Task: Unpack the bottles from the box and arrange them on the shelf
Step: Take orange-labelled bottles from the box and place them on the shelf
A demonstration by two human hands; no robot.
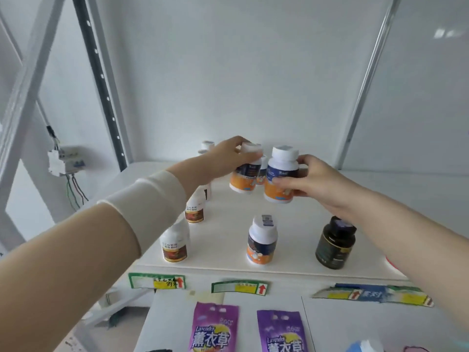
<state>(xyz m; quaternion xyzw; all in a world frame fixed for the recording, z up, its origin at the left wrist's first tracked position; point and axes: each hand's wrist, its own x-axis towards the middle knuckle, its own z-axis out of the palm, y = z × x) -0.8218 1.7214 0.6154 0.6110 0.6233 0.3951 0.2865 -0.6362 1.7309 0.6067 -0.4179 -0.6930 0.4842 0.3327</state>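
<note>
A white shelf (317,224) against a pale wall carries rows of bottles. Over its middle, my left hand (225,158) grips one white-capped bottle with a blue-and-orange label (245,174) just below the cap, while my right hand (312,179) closes round a matching white-capped blue-and-orange bottle (280,174) just beside it. Nearer the front edge stand a third such bottle (261,241) and a black jar (335,243); purple lavender packets (213,329) lie below.

A small bottle (262,168) peeks out between two held bottles, mostly hidden. The left arm (162,196) covers part of the white bottles (195,208) in the left row. The purple bags (214,329) are cut off at the bottom edge. The label words are too blurry to read.
</note>
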